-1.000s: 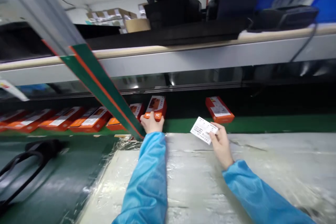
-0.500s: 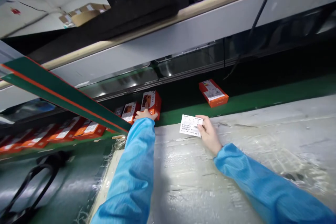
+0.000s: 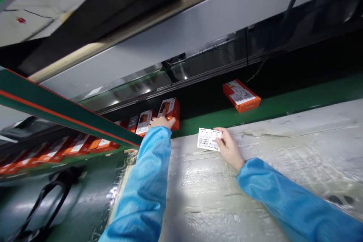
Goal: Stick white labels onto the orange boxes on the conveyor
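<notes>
My right hand (image 3: 229, 149) pinches a white printed card (image 3: 209, 139) by its right edge, thumb on the printed face. The card carries small black text, barcodes and symbols, and hangs above the pale work surface. My left hand (image 3: 161, 121) reaches to an orange box (image 3: 176, 115) with a white picture panel on top. Its fingers are spread, one stretched over the top of that box; whether they grip it is hard to see. Touching distance to the left is a similar orange box (image 3: 145, 120). Another orange box (image 3: 243, 96) with a white label lies apart on the right.
A green belt (image 3: 204, 120) runs behind the film-covered table (image 3: 198, 196). More orange boxes (image 3: 78, 145) line it at left. A green post with orange edges (image 3: 70, 111) slants across. Overhead is a grey shelf beam (image 3: 159, 41). A black strap-like object (image 3: 53, 193) sits lower left.
The view has shifted, moving the boxes and both hands slightly right in the picture. My left hand stays at the same orange box, and my right hand keeps its hold on the card.
</notes>
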`<state>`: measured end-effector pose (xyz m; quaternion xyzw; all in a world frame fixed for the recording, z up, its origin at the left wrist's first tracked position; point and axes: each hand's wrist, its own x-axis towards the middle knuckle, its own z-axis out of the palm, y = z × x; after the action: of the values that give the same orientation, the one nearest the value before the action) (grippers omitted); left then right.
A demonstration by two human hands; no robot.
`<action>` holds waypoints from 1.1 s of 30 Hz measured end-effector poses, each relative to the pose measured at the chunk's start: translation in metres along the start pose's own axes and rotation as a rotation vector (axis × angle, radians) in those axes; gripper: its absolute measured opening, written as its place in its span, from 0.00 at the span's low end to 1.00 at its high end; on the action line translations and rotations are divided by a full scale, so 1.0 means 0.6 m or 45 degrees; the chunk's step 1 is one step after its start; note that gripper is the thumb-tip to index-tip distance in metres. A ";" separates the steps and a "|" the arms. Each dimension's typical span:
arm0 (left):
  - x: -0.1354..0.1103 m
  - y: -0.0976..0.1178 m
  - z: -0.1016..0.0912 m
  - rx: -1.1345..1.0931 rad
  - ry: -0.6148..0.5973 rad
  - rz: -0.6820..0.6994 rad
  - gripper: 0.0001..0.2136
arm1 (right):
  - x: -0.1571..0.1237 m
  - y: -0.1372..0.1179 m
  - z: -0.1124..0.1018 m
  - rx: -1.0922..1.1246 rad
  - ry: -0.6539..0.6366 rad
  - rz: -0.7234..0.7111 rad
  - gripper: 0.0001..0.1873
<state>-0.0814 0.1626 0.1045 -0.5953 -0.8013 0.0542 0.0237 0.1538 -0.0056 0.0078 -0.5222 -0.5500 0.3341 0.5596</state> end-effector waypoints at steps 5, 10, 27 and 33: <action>-0.022 0.019 0.055 -0.039 0.017 -0.070 0.40 | -0.001 -0.006 0.000 0.008 0.016 0.030 0.18; -0.015 0.038 0.075 -0.034 0.062 -0.007 0.40 | 0.001 -0.008 -0.001 0.001 0.043 0.019 0.19; -0.139 0.146 0.091 -0.323 0.542 0.835 0.22 | -0.003 -0.007 -0.001 0.211 0.204 -0.091 0.19; -0.133 0.153 0.126 -0.738 0.496 1.111 0.21 | 0.008 -0.012 -0.008 0.252 0.248 -0.139 0.20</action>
<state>0.0212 0.1080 0.0208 -0.8530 -0.4435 -0.2746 -0.0179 0.1576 -0.0039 0.0168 -0.4636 -0.4852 0.3035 0.6764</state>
